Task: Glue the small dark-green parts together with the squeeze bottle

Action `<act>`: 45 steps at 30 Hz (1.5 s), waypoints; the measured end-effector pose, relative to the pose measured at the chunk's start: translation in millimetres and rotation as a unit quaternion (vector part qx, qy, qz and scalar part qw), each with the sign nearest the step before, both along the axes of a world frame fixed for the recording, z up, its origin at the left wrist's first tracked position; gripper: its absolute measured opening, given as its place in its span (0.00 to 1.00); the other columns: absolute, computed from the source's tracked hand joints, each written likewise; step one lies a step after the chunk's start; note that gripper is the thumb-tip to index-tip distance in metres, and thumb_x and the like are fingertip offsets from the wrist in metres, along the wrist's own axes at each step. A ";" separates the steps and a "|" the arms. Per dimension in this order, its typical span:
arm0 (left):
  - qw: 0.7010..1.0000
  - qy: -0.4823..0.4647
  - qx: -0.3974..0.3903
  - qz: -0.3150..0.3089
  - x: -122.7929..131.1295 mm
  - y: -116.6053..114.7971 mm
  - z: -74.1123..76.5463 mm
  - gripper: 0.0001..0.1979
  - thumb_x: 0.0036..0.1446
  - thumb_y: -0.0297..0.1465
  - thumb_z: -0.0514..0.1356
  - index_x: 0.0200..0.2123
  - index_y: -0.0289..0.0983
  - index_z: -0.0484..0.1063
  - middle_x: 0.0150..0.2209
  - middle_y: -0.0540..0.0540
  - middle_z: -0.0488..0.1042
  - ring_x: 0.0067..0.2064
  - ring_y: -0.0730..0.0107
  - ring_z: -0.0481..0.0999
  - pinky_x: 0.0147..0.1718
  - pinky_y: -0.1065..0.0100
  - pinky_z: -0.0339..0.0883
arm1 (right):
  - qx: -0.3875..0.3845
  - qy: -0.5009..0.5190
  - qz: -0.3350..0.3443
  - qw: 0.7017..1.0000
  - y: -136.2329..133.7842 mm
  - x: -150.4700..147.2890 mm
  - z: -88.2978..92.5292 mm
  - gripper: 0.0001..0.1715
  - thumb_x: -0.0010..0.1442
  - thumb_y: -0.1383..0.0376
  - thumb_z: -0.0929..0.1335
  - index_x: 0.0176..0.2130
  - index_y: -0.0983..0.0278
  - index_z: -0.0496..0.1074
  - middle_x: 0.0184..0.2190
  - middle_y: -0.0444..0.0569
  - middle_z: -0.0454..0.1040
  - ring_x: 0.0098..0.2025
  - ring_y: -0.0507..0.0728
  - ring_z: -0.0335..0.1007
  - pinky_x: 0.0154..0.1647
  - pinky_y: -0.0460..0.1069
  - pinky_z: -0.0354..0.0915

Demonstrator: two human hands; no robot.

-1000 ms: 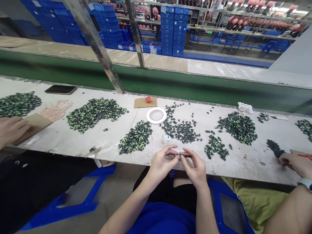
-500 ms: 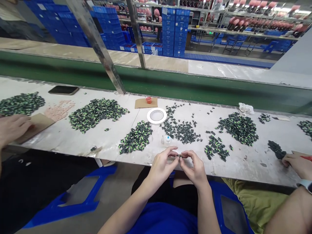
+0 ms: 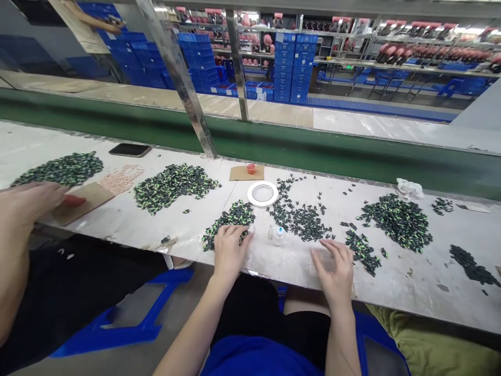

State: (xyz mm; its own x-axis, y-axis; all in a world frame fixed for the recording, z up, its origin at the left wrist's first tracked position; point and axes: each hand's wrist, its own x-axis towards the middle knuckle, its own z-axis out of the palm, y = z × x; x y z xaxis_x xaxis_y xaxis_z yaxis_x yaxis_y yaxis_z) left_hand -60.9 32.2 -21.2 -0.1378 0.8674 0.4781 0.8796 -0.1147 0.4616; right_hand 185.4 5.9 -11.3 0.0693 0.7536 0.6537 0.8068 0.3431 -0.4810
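Note:
My left hand (image 3: 230,249) reaches over the near-left pile of small black-and-green pieces (image 3: 238,210), its fingers bent and the thumb apart from them. The fingertips partly cover the pile, and I make out nothing held. To the right, my right hand (image 3: 337,269) hovers low over the table with thumb and forefinger spread and no piece visible between them. It is just left of a small pile of black-and-green pieces (image 3: 363,253). Between the hands stands a small clear bottle with a blue tip (image 3: 278,236). Loose black pieces (image 3: 309,222) are scattered behind it.
A white tape roll (image 3: 263,194) and a red tub (image 3: 251,168) on cardboard (image 3: 235,173) are farther back. More piles (image 3: 176,185) lie left and right (image 3: 399,222). A co-worker's hand (image 3: 31,201) is at far left, near a phone (image 3: 130,150). Metal posts (image 3: 241,78) rise behind.
My hands were together, pinching a small dark piece; now they are apart, left over the pile, right farther right. The view has shifted, and the right-hand co-worker's hand is out of view.

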 end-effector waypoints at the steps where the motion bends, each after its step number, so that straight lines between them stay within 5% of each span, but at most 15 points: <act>1: 1.000 0.013 -0.015 0.011 -2.4 3.0 -2.4 0.06 0.52 0.31 0.65 0.34 0.36 0.78 0.35 0.45 0.77 0.40 0.55 0.68 0.41 0.57 0.63 | -0.014 0.002 0.016 1.000 3.3 -9.4 -3.3 0.18 0.59 0.56 0.68 0.45 0.64 0.71 0.40 0.53 0.71 0.46 0.60 0.63 0.46 0.56 0.64; 5: 0.997 0.040 -0.056 0.036 -1.0 8.8 -5.3 0.07 0.53 0.34 0.65 0.34 0.37 0.79 0.35 0.44 0.76 0.38 0.55 0.67 0.38 0.59 0.61 | -0.079 0.015 0.066 0.995 18.8 -47.8 -19.2 0.30 0.56 0.50 0.69 0.51 0.65 0.68 0.43 0.55 0.70 0.48 0.62 0.60 0.48 0.58 0.63; 12: 0.990 0.048 -0.129 0.013 0.0 13.1 2.0 0.07 0.57 0.31 0.60 0.30 0.38 0.79 0.34 0.44 0.76 0.39 0.55 0.67 0.38 0.57 0.58 | -0.169 0.148 0.129 0.966 24.2 -65.8 -22.3 0.18 0.58 0.55 0.68 0.43 0.65 0.67 0.47 0.56 0.70 0.55 0.63 0.60 0.53 0.59 0.62; 16: 0.984 0.076 -0.142 -0.074 -11.0 13.5 1.5 0.10 0.58 0.25 0.57 0.31 0.39 0.79 0.35 0.43 0.74 0.42 0.57 0.65 0.38 0.59 0.56 | -0.246 0.315 0.108 0.910 11.0 -52.6 -16.5 0.21 0.54 0.54 0.70 0.41 0.65 0.64 0.42 0.55 0.73 0.45 0.59 0.71 0.46 0.55 0.67; 21: 0.968 0.108 -0.142 -0.179 -30.3 22.4 -5.4 0.25 0.51 0.13 0.48 0.39 0.41 0.78 0.39 0.43 0.72 0.44 0.61 0.65 0.39 0.60 0.53 | -0.206 0.435 0.073 0.874 0.1 -30.8 -11.5 0.22 0.48 0.56 0.73 0.38 0.66 0.68 0.32 0.49 0.73 0.33 0.54 0.70 0.34 0.48 0.66; 25: 0.964 0.077 -0.115 -0.229 -35.3 35.3 -4.0 0.12 0.61 0.25 0.54 0.33 0.40 0.77 0.37 0.44 0.72 0.43 0.62 0.65 0.40 0.60 0.52 | -0.164 0.583 0.040 0.794 -0.8 -22.0 -10.2 0.24 0.40 0.56 0.75 0.34 0.68 0.71 0.30 0.50 0.73 0.31 0.54 0.68 0.31 0.47 0.64; 29: 0.957 0.049 -0.098 -0.270 -17.6 35.4 0.2 0.09 0.63 0.30 0.55 0.33 0.37 0.75 0.37 0.45 0.73 0.44 0.62 0.65 0.41 0.60 0.52 | -0.134 0.672 -0.008 0.728 -0.7 -23.3 -6.9 0.24 0.38 0.54 0.75 0.31 0.67 0.70 0.30 0.48 0.72 0.29 0.52 0.67 0.26 0.46 0.62; 34: 0.916 -0.008 -0.122 -0.381 26.3 17.6 -4.0 0.07 0.63 0.30 0.56 0.36 0.38 0.75 0.36 0.47 0.75 0.42 0.67 0.69 0.42 0.61 0.52 | -0.131 0.640 -0.031 0.757 -2.8 -27.1 -4.3 0.26 0.38 0.53 0.76 0.31 0.69 0.70 0.28 0.48 0.72 0.25 0.50 0.64 0.21 0.44 0.59; 38: 0.936 -0.021 -0.101 -0.338 42.6 7.4 -7.6 0.07 0.61 0.32 0.58 0.38 0.39 0.76 0.38 0.46 0.74 0.44 0.65 0.69 0.42 0.62 0.55 | -0.130 0.558 -0.063 0.817 -6.2 -29.7 -8.1 0.24 0.42 0.53 0.74 0.30 0.71 0.71 0.25 0.50 0.72 0.24 0.51 0.64 0.22 0.45 0.59; 45: 0.952 -0.049 -0.077 -0.293 32.7 -4.6 -10.7 0.09 0.60 0.29 0.59 0.44 0.38 0.72 0.41 0.47 0.77 0.44 0.66 0.73 0.42 0.63 0.57 | -0.126 0.432 -0.125 0.884 -10.7 -43.7 -9.0 0.24 0.46 0.50 0.72 0.27 0.70 0.71 0.23 0.53 0.74 0.25 0.57 0.69 0.26 0.48 0.65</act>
